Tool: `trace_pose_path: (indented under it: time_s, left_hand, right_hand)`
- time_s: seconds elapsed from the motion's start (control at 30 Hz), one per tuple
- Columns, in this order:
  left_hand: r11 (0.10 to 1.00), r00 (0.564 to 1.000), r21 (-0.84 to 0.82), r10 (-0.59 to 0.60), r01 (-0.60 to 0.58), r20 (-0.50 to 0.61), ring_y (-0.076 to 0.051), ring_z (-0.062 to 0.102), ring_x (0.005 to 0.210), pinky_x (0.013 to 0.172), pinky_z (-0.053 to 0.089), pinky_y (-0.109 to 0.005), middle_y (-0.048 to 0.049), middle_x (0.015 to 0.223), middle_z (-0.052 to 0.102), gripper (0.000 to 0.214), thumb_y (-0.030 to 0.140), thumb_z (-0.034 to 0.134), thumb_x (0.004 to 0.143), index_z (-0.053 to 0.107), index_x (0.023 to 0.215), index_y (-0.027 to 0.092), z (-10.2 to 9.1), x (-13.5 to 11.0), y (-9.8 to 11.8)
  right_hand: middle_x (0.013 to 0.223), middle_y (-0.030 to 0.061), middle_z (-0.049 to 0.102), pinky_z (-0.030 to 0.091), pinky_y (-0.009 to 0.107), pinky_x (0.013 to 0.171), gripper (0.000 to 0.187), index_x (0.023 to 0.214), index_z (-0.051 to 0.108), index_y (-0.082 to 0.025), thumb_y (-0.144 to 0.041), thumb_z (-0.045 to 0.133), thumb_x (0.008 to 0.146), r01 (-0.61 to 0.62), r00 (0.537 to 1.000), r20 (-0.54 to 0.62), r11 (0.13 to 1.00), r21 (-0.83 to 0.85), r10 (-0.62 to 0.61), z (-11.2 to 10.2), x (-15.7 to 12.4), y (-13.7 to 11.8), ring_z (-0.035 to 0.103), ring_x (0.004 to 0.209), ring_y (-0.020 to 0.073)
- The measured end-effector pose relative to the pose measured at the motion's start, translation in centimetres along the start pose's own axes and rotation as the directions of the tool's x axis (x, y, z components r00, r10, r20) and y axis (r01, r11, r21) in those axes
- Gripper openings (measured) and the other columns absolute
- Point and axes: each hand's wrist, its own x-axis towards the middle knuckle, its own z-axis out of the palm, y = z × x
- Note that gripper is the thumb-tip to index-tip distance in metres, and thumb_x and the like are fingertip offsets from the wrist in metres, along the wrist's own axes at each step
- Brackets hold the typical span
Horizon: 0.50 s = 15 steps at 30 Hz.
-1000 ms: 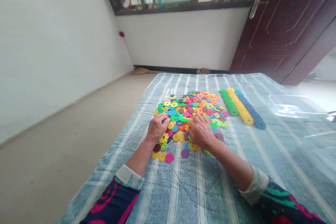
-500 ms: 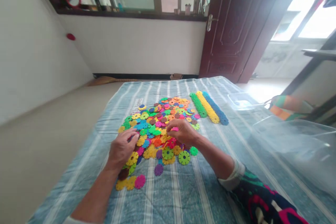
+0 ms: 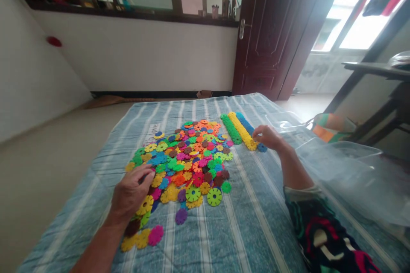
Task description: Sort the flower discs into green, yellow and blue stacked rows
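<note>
Plastic flower discs (image 3: pixel 179 166) heaped on quilt (image 3: pixel 250 239); L hand (image 3: pixel 131 192) half-curled at pile edge, R hand (image 3: pixel 267 137) loosely curled by linked yellow strip (image 3: pixel 241 131) end, grip on either unclear.

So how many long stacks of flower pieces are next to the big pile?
3: a green stack, a yellow stack and a blue stack, side by side, right of the pile.

Right hand (image 3: pixel 268 137) moved off the disc pile (image 3: pixel 179 162), now beside the yellow disc strip (image 3: pixel 241 130)
</note>
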Motion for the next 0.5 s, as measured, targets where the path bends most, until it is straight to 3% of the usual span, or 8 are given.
trace_pose_path:
  time_s: [0.2, 0.5]
  left_hand:
    - [1.0, 1.0, -0.018, -0.017, 0.017, -0.009, -0.025, 0.071, 0.1, 0.098, 0.054, -0.041, -0.0001, 0.097, 0.078, 0.027, 0.048, 0.052, 0.078, 0.069, 0.075, 0.027, -0.1, -0.1, 0.2]
    - [0.999, 1.0, -0.04, -0.031, 0.031, 0.001, -0.027, 0.07, 0.102, 0.101, 0.053, -0.04, -0.0047, 0.101, 0.077, 0.024, 0.045, 0.053, 0.08, 0.068, 0.075, 0.027, -0.3, -0.3, 0.8]
  right_hand:
    - [0.08, 0.0073, 0.075, 0.054, 0.031, 0.078, 0.014, 0.069, 0.077, -0.016, -0.008, 0.065, 0.069, 0.046, 0.998, 0.04, 0.995, 0.083, -0.049, 1.1, 0.1, -0.1, 0.07, 0.079, 0.0212]
    - [0.083, 0.0073, 0.076, 0.054, 0.032, 0.079, 0.014, 0.072, 0.077, -0.016, -0.008, 0.066, 0.068, 0.009, 0.999, 0.036, 0.997, 0.073, -0.012, 1.2, 0.0, -0.2, 0.071, 0.081, 0.0221]
